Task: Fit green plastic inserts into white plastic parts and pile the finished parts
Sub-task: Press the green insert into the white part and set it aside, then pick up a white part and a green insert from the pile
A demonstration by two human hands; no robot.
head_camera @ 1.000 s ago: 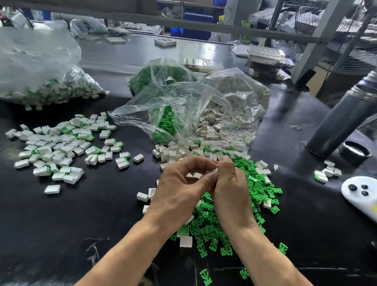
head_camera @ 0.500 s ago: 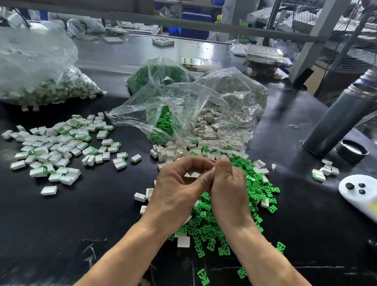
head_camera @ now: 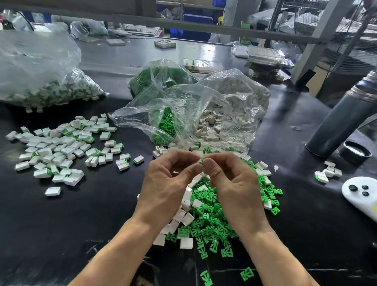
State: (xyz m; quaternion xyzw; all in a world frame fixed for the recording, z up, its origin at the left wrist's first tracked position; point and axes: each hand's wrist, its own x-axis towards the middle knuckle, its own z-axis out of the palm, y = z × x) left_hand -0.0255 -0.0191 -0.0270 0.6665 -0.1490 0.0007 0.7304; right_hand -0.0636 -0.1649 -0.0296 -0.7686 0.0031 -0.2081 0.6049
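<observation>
My left hand (head_camera: 170,182) and my right hand (head_camera: 232,184) meet fingertip to fingertip above the table, pinching one small white part with a green insert (head_camera: 201,161) between them; most of it is hidden by the fingers. Under my hands lies a heap of loose green inserts (head_camera: 214,219) mixed with loose white parts (head_camera: 187,218). The pile of finished white parts (head_camera: 60,148) with green showing spreads over the black table to the left.
An open clear bag (head_camera: 203,112) of white parts and green inserts lies behind my hands. A second bag of finished parts (head_camera: 34,84) sits far left. A grey flask (head_camera: 344,121), its cap (head_camera: 356,151) and a white device (head_camera: 367,193) are at right.
My hands have opened outward and turned slightly, and the part between the fingertips now shows a bit of green. The view has shifted a little.
</observation>
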